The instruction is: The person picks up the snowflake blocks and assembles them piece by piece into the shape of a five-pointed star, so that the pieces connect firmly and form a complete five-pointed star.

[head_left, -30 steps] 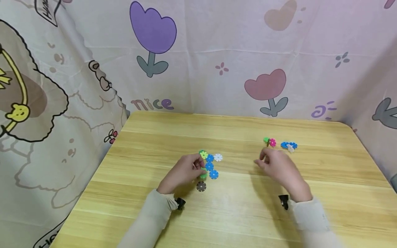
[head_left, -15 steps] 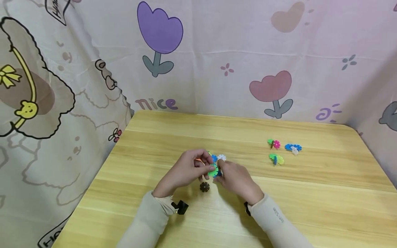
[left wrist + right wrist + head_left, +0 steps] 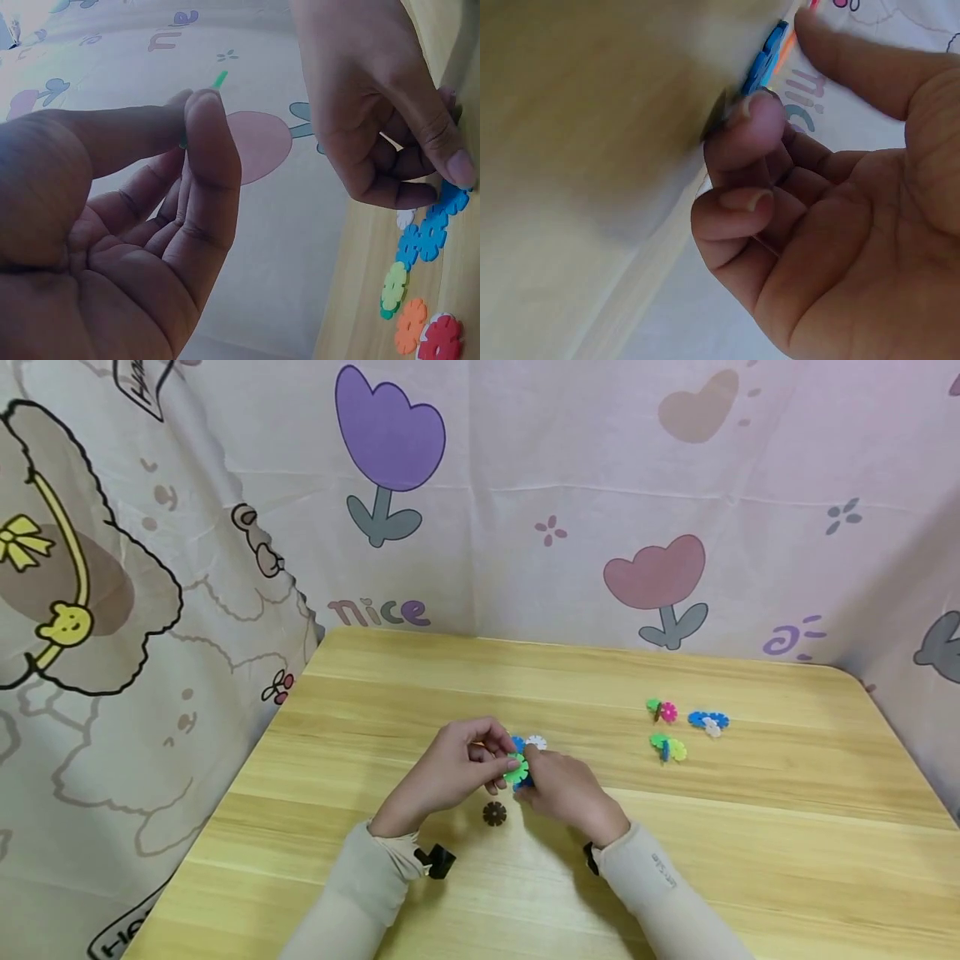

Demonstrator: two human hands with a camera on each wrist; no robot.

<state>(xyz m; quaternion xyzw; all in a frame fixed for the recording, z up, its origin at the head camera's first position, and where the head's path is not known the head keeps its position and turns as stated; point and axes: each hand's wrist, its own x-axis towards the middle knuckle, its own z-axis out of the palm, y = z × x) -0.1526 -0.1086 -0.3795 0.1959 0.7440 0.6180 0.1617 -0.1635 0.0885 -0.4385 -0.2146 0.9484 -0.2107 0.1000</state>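
My left hand (image 3: 453,768) pinches a green notched disc (image 3: 516,768) between thumb and fingertips, above the table; the left wrist view shows the disc (image 3: 220,79) edge-on. Close beside it is my right hand (image 3: 567,789), low over the loose discs. Its thumb touches a blue disc (image 3: 454,196), and the thumb and index finger stand apart in the right wrist view. Other blue discs (image 3: 431,236) and a white disc (image 3: 536,742) lie near it. A brown disc (image 3: 495,813) rests in front of both hands.
At the right of the wooden table (image 3: 420,677) lie three joined clusters: green, brown and pink (image 3: 667,712); blue and white (image 3: 708,722); green, blue and yellow (image 3: 677,749). Yellow (image 3: 394,283), orange (image 3: 411,326) and red discs (image 3: 441,341) lie left of the blue ones.
My right hand has come left from the clusters to the loose discs, uncovering the green, blue and yellow cluster. The left hand has lifted the green disc. Little moved in the last half second.
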